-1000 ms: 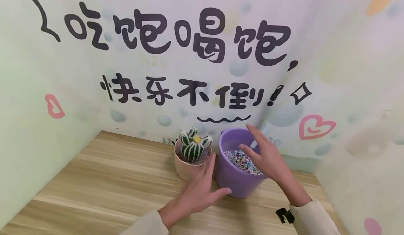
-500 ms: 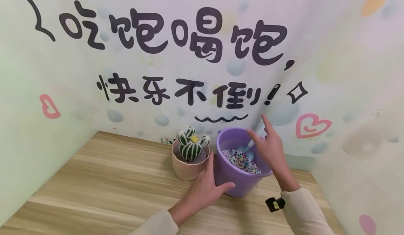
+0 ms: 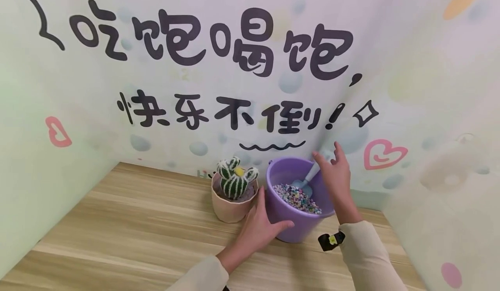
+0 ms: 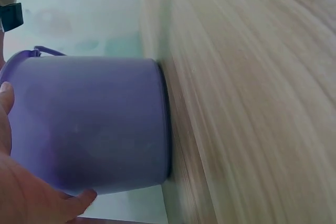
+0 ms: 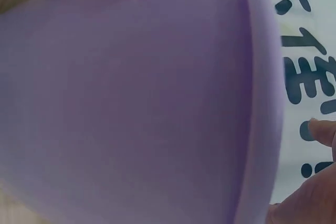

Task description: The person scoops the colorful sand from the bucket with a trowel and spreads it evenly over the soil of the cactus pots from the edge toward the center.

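A purple bucket (image 3: 294, 228) stands on the wooden table against the back wall, part filled with small multicoloured beads (image 3: 298, 200). A light blue toy shovel (image 3: 308, 178) leans in it, blade in the beads, handle toward the right rim. My left hand (image 3: 258, 230) is at the bucket's left side, thumb stretched across its front and fingers extended back between it and a flower pot. My right hand (image 3: 337, 178) is at the right rim beside the shovel handle, thumb and index finger spread apart; its contact with the rim is unclear.
A pinkish pot (image 3: 230, 213) with a knitted-looking green and white cactus (image 3: 235, 184) stands just left of the bucket. A printed cloth wall (image 3: 187, 78) with large black characters rises behind. The wooden table (image 3: 129, 230) extends to the left and front.
My right hand has shifted right from over the beads to the rim, uncovering the shovel. The left hand has come slightly closer to the bucket. The view has drifted a little.
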`<state>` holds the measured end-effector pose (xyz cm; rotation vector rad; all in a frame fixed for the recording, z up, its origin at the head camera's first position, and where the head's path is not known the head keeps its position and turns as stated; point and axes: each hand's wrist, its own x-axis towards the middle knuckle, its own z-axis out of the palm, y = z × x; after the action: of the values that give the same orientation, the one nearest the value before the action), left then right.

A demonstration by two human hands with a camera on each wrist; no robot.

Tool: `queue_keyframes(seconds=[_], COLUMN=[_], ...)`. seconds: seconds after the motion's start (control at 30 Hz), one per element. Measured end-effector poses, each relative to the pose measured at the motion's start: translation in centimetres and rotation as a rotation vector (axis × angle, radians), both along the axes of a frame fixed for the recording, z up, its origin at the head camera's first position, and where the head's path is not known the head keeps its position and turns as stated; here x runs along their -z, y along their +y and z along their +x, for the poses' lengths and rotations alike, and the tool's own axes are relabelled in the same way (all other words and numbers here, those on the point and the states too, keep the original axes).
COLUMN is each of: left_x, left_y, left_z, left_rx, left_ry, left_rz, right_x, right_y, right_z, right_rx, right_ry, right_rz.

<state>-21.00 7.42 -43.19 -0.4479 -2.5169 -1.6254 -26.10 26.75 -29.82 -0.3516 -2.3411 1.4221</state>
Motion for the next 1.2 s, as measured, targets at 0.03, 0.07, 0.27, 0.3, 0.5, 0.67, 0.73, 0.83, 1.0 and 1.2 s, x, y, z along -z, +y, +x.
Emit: queue_keyframes(seconds=[0.03,0.07,0.27,0.3,0.5,0.67,0.73,0.83,1.0,1.2], left_x=[0.0,0.1,0.1,0.2,0.5,0.7,0.8,0.9,0.9,0.8], left_y=[0.1,0.1,0.5,0.6,0.9,1.1,1.3,1.7,2.2,2.5], left_z=[-0.1,-0.2,-0.5,-0.6,-1.0,-1.5,-1.7,-2.0,-2.1,-2.1], left_rx=[-0.003,-0.004,-0.004,-0.004,-0.018,-0.024,-0.020,-0.003,0.021,0.005], left_ry=[-0.005,-0.010,-0.019,-0.020,-0.017,-0.015,-0.012,0.001,0.024,0.047], left_rz=[0.002,0.008,0.047,0.049,0.052,0.065,0.080,0.118,0.170,0.173], right_x=[0.0,0.1,0.4,0.4,1.1,1.5,1.7,2.0,2.4,2.7], right_y=[0.0,0.1,0.4,0.5,1.0,1.4,1.5,1.6,1.8,2.0], right_z=[-0.2,-0.3,-1.3,-1.4,-2.2,-2.6,-2.7,-2.8,-2.8,-2.9], right_rx=[0.008,0.014,0.020,0.022,0.030,0.018,0.012,0.004,0.004,0.024], right_ry=[0.000,0.000,-0.018,-0.026,-0.072,-0.099,-0.103,-0.098,-0.077,-0.015], right_rz=[-0.017,-0.028,-0.154,-0.174,-0.228,-0.291,-0.320,-0.365,-0.417,-0.461])
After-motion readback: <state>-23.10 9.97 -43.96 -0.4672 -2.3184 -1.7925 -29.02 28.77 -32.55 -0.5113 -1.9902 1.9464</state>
